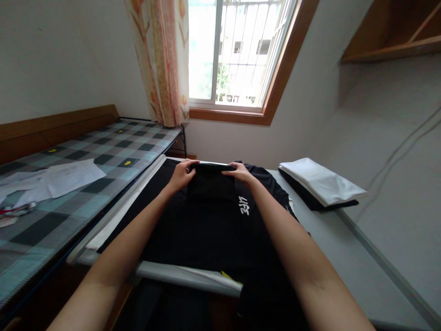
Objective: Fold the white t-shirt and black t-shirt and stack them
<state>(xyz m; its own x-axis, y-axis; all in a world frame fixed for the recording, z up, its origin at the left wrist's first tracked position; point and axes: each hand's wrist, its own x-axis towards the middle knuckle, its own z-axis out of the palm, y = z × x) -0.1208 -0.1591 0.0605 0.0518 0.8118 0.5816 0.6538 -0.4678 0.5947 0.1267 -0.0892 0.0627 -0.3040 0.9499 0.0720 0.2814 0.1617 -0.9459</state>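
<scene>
A black garment (206, 220) with white print lies spread over a light table (330, 243) in front of me. My left hand (181, 174) pinches the far left corner of a folded section of it, fingers closed on the cloth. My right hand (239, 173) grips the far right corner of the same fold, fingers curled over the edge. Both arms reach straight out across the garment.
A folded stack, white cloth (320, 181) over dark, sits at the table's far right. On the left is a bed with a checked cover (103, 151) and white sheets of paper (65, 177). A window (241, 50) with a curtain (161, 59) is ahead.
</scene>
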